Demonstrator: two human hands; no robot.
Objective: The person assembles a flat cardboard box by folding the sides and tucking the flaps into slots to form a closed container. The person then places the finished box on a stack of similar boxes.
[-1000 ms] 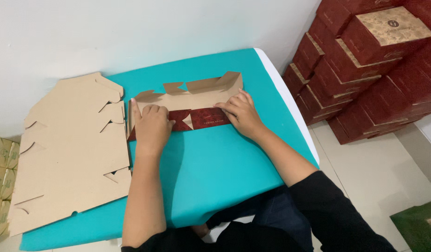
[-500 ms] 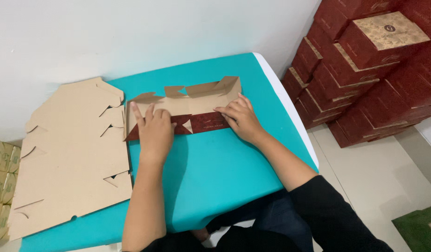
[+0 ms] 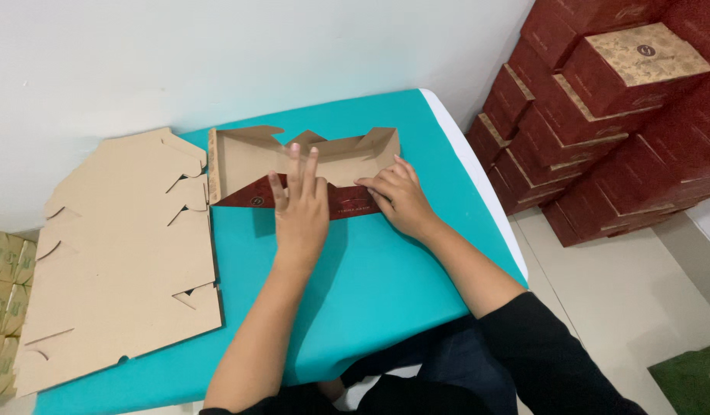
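Half-folded cardboard box blank [image 3: 301, 165], brown inside and dark red outside, lying on the teal table [image 3: 385, 269] near its far edge, walls partly raised. Left hand [image 3: 299, 209] flat on the red front flap, fingers spread and pointing away, pressing rather than gripping. Right hand [image 3: 397, 196] bent over the right end of the same flap, fingertips pinching down along the crease by the corner. Stack of flat blanks [image 3: 116, 253] just beside the box on the left, finished red boxes [image 3: 601, 115] piled well apart on the right. Likely trouble: uneven pressure, giving a crooked crease or a torn corner tab; raised walls springing back open once the palms lift; box sliding on the smooth table under a sideways push
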